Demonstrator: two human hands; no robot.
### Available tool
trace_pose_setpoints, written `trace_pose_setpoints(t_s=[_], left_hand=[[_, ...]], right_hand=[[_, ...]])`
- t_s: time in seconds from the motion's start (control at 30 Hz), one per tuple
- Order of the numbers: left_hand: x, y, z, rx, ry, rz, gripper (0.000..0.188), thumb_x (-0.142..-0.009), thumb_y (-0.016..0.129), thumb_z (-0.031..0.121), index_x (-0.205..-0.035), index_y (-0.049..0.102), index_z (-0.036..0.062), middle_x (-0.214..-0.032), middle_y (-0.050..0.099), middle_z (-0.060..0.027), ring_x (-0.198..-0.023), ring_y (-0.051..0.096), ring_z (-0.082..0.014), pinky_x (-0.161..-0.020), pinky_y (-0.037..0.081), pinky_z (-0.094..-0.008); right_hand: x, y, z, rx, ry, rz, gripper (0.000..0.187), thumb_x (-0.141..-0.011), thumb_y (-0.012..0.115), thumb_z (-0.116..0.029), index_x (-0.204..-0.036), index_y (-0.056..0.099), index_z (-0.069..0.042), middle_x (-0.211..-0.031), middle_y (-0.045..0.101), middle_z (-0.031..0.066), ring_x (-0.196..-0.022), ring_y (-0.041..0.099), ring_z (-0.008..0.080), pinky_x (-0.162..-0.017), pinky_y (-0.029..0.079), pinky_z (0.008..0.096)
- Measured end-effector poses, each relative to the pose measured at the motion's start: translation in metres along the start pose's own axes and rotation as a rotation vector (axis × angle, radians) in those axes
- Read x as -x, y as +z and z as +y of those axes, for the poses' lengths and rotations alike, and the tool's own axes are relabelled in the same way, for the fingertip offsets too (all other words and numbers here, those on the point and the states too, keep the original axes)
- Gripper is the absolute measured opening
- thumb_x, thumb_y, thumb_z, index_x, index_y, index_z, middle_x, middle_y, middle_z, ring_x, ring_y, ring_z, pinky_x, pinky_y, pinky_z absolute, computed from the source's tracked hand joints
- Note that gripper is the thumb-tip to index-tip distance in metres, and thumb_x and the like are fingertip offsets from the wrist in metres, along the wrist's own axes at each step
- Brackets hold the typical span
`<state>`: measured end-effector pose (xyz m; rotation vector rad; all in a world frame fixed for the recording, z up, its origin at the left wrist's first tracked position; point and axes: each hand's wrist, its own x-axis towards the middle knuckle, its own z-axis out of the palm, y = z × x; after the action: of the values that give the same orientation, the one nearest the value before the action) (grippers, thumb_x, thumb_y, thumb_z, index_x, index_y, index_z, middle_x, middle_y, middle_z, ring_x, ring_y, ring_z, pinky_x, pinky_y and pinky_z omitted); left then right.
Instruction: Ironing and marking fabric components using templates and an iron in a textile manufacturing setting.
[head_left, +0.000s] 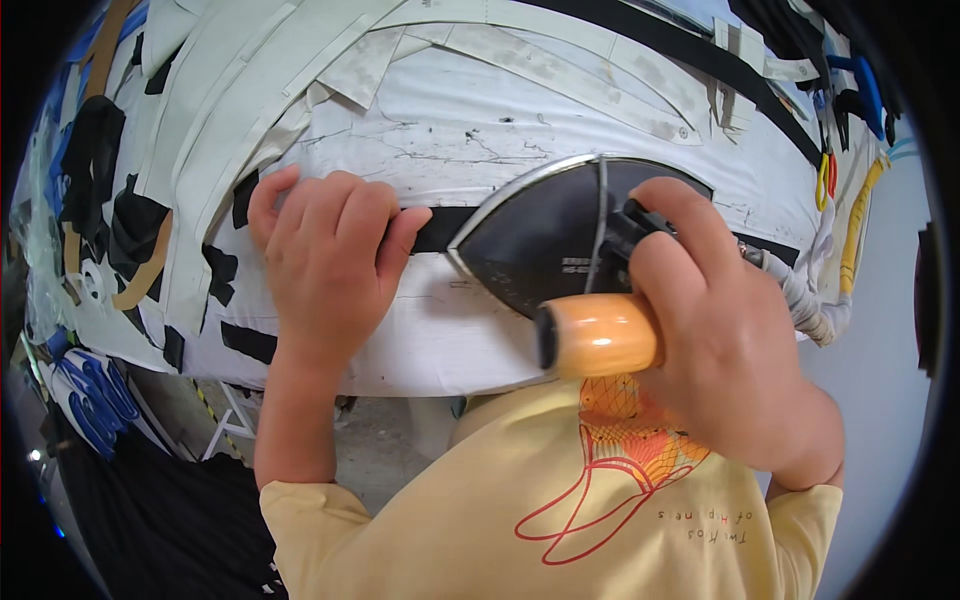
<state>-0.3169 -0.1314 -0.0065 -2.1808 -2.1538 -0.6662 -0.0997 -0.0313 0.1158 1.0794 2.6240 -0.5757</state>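
Observation:
My right hand (710,320) is wrapped round the orange handle of a clothes iron (530,235) with a dark body and a metal rim. The iron rests over a narrow black fabric strip (437,231), which runs sideways beneath it and reappears at the right. To the left of the iron, my left hand (335,255) presses on the strip, fingers curled and thumb along it; part of the strip is hidden under that hand. Both lie on a white cloth-covered table (440,340) with dark marks.
Long pale strips (250,90) are heaped at the back and left. Black scraps (247,342) lie near the left front edge. A wrapped hose (820,300) leads off the iron to the right, near yellow-and-red-handled scissors (826,180). Blue-and-white bundles (95,400) sit below left.

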Motion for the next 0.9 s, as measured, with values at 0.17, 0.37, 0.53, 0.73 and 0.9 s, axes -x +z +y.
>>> trace_pose_setpoints(t_s=[0.17, 0.37, 0.53, 0.73, 0.9], left_hand=[[0.004, -0.007, -0.004, -0.007, -0.042, 0.047, 0.021, -0.079, 0.074, 0.028, -0.082, 0.058, 0.0146, -0.082, 0.055, 0.0017, -0.082, 0.054, -0.0192, -0.095, 0.035, -0.0423], [0.017, -0.016, -0.015, 0.031, -0.195, 0.049, 0.018, -0.079, 0.073, 0.024, -0.081, 0.058, 0.0136, -0.083, 0.054, -0.0002, -0.083, 0.053, -0.0228, -0.095, 0.034, -0.0416], [0.019, -0.013, -0.019, 0.066, -0.221, 0.057, 0.016, -0.078, 0.073, 0.021, -0.081, 0.058, 0.0140, -0.083, 0.054, -0.0002, -0.082, 0.053, -0.0231, -0.094, 0.034, -0.0407], [0.020, -0.013, -0.020, 0.048, -0.211, 0.085, 0.020, -0.076, 0.076, 0.020, -0.079, 0.057, 0.0150, -0.082, 0.054, 0.0012, -0.083, 0.053, -0.0218, -0.094, 0.034, -0.0404], [0.020, -0.014, -0.020, 0.053, -0.209, 0.100, 0.022, -0.074, 0.078, 0.019, -0.081, 0.057, 0.0159, -0.083, 0.054, 0.0012, -0.085, 0.053, -0.0215, -0.095, 0.035, -0.0411]], right_hand=[[-0.008, 0.005, -0.010, -0.031, -0.016, 0.029, 0.025, -0.071, 0.073, -0.003, -0.079, 0.050, -0.001, -0.117, 0.055, 0.0186, -0.058, 0.058, 0.0344, -0.049, 0.047, 0.0401], [-0.009, 0.000, -0.013, -0.012, 0.015, -0.023, 0.032, -0.068, 0.080, -0.011, -0.076, 0.050, -0.001, -0.118, 0.056, 0.0194, -0.057, 0.057, 0.0341, -0.049, 0.045, 0.0400], [-0.006, 0.004, -0.015, -0.014, 0.033, 0.021, 0.037, -0.062, 0.083, -0.009, -0.075, 0.049, -0.003, -0.117, 0.055, 0.0187, -0.061, 0.057, 0.0347, -0.052, 0.044, 0.0393], [-0.008, 0.006, -0.015, -0.008, -0.001, 0.061, 0.039, -0.057, 0.083, -0.005, -0.075, 0.048, -0.003, -0.118, 0.055, 0.0185, -0.064, 0.057, 0.0355, -0.053, 0.044, 0.0395], [-0.018, 0.002, -0.031, -0.006, -0.024, 0.024, 0.034, -0.065, 0.079, -0.006, -0.077, 0.048, -0.002, -0.117, 0.055, 0.0188, -0.066, 0.060, 0.0369, -0.055, 0.047, 0.0420]])
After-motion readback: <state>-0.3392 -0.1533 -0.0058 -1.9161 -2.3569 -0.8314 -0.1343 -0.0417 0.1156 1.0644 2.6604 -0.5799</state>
